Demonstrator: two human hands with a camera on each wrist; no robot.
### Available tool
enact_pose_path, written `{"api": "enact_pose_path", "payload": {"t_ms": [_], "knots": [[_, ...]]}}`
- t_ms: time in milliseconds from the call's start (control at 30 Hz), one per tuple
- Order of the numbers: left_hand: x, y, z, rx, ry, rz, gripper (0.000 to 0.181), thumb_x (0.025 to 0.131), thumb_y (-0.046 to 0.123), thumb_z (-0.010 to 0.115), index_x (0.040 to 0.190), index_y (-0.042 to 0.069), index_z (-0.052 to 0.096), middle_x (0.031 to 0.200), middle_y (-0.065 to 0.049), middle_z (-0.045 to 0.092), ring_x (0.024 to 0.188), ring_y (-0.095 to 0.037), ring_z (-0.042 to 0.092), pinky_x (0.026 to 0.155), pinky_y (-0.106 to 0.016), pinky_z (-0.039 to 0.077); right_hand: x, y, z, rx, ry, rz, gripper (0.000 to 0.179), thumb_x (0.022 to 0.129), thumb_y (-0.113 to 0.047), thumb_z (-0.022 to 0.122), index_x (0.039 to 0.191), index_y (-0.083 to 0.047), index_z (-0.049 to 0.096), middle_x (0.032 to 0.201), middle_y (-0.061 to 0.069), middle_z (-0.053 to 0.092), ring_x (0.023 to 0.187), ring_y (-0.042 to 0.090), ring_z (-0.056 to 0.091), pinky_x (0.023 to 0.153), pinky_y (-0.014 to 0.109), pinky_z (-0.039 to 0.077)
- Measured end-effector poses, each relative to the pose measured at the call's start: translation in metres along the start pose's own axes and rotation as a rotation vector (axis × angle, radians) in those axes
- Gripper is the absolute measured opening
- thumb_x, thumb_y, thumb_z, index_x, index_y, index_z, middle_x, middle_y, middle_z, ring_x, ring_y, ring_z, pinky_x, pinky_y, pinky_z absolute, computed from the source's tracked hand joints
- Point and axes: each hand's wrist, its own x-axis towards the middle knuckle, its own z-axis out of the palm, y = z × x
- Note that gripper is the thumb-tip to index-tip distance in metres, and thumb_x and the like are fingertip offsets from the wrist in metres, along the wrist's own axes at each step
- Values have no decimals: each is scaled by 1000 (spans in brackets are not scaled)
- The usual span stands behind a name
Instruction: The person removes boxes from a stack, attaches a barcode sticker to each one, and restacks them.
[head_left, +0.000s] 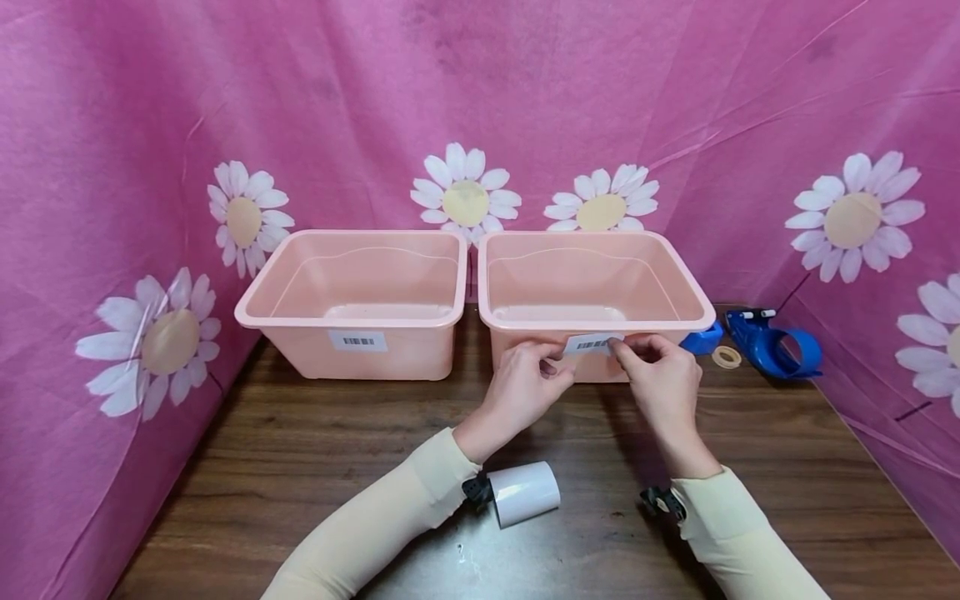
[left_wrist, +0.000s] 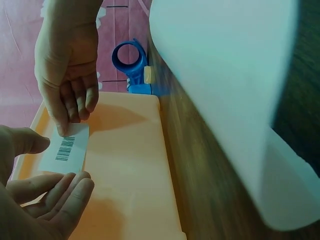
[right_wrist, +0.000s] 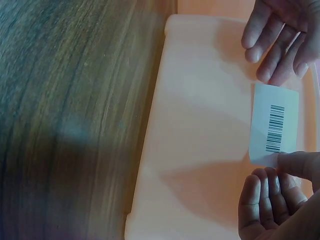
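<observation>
A white barcode label (head_left: 588,343) lies slightly tilted at the front wall of the right pink bin (head_left: 517,323), just under its rim. My right hand (head_left: 663,385) pinches the label's right end, its thumb over the corner in the right wrist view. My left hand (head_left: 522,385) is at the other end. In the left wrist view, its fingertips (left_wrist: 80,180) touch or nearly touch the label's edge, while the thumb stands apart. Whether the label's back fully meets the bin is hidden. The left pink bin (head_left: 408,350) bears a similar barcode label (head_left: 358,341) on its front.
A white roll (head_left: 525,494) lies on the wooden table (head_left: 315,467) beside my left wrist. Right of the bins are a blue tape dispenser (head_left: 787,352), a small tan ring (head_left: 726,357) and a blue object (head_left: 703,339) partly hidden. Pink flowered cloth (head_left: 360,108) surrounds the table.
</observation>
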Motion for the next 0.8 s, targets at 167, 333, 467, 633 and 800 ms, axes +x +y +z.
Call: {"api": "enact_pose_path", "payload": {"t_ms": [167, 333, 467, 633, 800], "knots": [[-1, 0, -2, 14, -18, 7, 27, 97, 19, 81, 117, 2, 86, 108, -11, 86, 95, -21, 84, 84, -21, 63, -1, -1, -1, -14, 13, 7, 31, 97, -38, 89, 98, -7, 86, 92, 15, 84, 70, -9, 55, 60, 12, 41], [3, 3, -3, -15, -44, 22, 22, 100, 19, 81, 116, 5, 88, 106, -7, 88, 95, -16, 84, 83, -17, 63, -2, -1, -1, -26, 24, -4, 31, 97, -37, 89, 96, -6, 86, 91, 16, 84, 71, -10, 54, 62, 13, 41], [7, 8, -1, -73, -109, 52, 24, 103, 21, 80, 122, 7, 86, 116, -6, 87, 102, -13, 84, 86, -12, 61, -2, 0, 0, 1, -9, -28, 27, 97, -33, 89, 97, -7, 86, 92, 15, 83, 72, -11, 55, 64, 13, 41], [12, 11, 4, -103, -148, 72, 29, 106, 20, 75, 132, 9, 82, 131, -6, 83, 117, -15, 82, 97, -13, 61, -6, -2, 2, 156, -152, -44, 21, 101, -26, 86, 108, -6, 87, 107, 18, 84, 83, -8, 63, 69, 8, 51], [14, 10, 6, -82, -160, 60, 36, 107, 22, 73, 140, 10, 78, 141, -6, 80, 126, -20, 78, 106, -21, 61, -7, -3, 2, 226, -214, -44, 24, 102, -21, 85, 116, -2, 86, 113, 18, 84, 87, -8, 65, 71, 8, 53]]}}
